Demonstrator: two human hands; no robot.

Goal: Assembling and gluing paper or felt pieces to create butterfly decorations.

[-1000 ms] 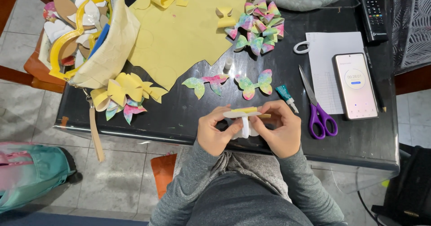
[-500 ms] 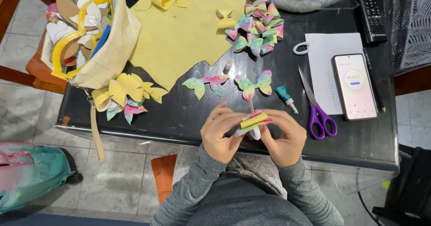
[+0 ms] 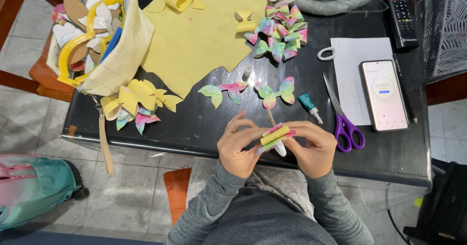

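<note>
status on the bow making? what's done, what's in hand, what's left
Done, apparently: a pile of rainbow bows at the table's far side, plus yellow bows by the bag. In hand: left hand and right hand pinch a folded yellow and rainbow piece. Left: two flat rainbow cutouts lie unfolded, and the yellow sheet is only partly cut.

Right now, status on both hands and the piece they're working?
Left hand and right hand both pinching folded bow piece, yellow over rainbow, above table edge. Scissors and glue tube lie just right, not touching.
</note>
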